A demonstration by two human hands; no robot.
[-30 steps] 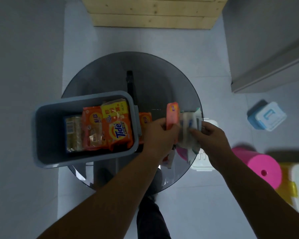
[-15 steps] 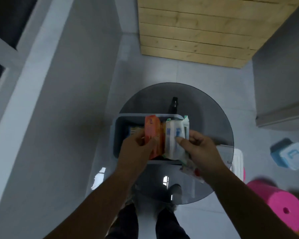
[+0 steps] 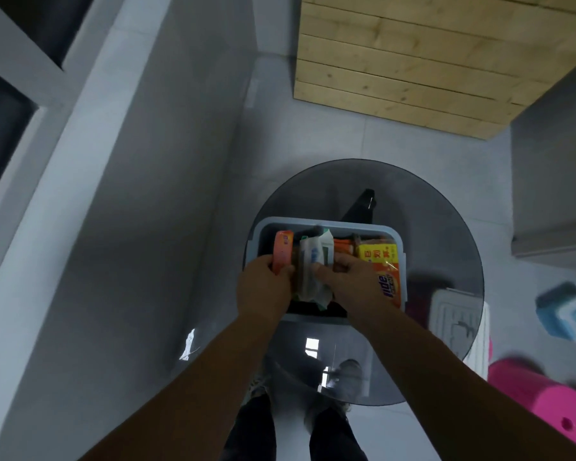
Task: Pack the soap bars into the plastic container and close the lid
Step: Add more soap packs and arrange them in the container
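A grey-blue plastic container [image 3: 326, 223] stands on a round dark glass table [image 3: 439, 234]. Its right side holds orange and yellow Tide soap bars [image 3: 384, 261]. My left hand [image 3: 263, 291] grips an orange-pink soap bar [image 3: 282, 249] on edge over the container's left part. My right hand [image 3: 350, 284] holds a white and green wrapped soap bar [image 3: 313, 257] upright beside it, also over the container. The two held bars stand close together. A grey lid [image 3: 453, 314] lies at the table's right edge.
A black object [image 3: 363, 202] lies behind the container. On the floor to the right are a pink round stool [image 3: 542, 404], a small blue and white box [image 3: 569, 314] and a white item [image 3: 479, 347] under the table edge. A wooden panel [image 3: 413, 58] is far back, a grey wall on the left.
Both hands have carried the two bars from the table's right side to over the container's left part and lowered them. The camera view has swung left.
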